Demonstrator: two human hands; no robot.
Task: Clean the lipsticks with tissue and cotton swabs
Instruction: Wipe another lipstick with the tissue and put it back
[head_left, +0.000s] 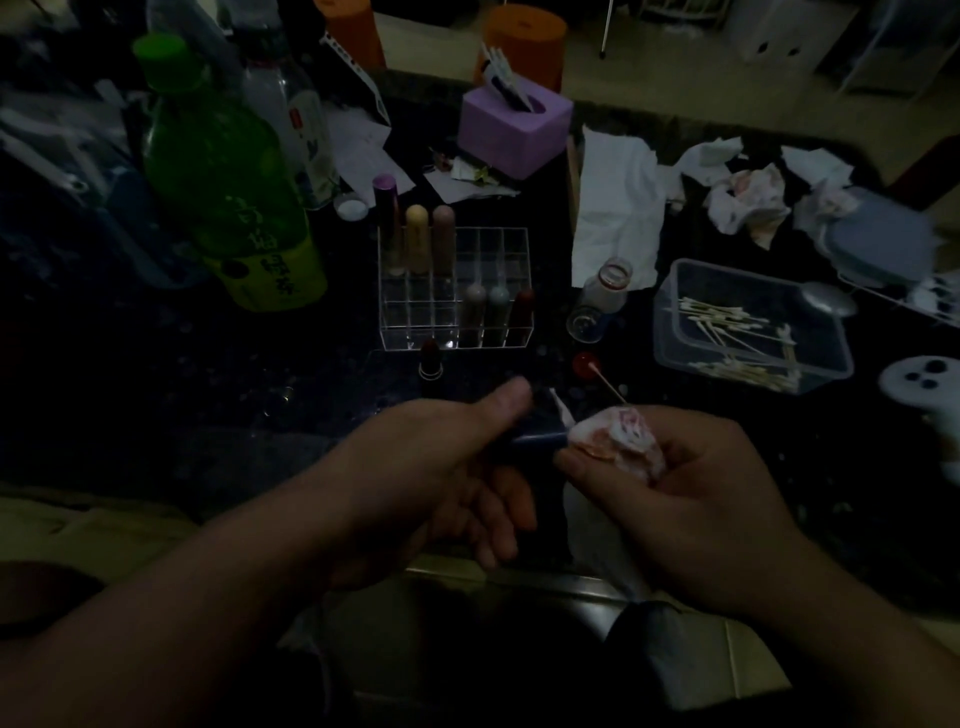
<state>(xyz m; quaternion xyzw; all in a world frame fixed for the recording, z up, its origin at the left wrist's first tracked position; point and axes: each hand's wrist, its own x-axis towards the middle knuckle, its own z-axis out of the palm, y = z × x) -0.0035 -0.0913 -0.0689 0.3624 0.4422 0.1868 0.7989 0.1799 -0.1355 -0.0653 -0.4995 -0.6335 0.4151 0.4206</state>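
My left hand (447, 467) grips the dark lipstick (540, 441), long axis pointing right; right hand (691, 499) pinches stained tissue (623, 436) on its tip, plus a cotton swab (608, 387).

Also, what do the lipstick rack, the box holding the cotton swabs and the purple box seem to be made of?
The rack looks like clear, glossy hard acrylic: see-through grid walls with bright edges. The swab box seems translucent plastic, slightly cloudy, with a rolled rim. The purple box looks matte, perhaps silicone or soft plastic: rounded corners, no shine.
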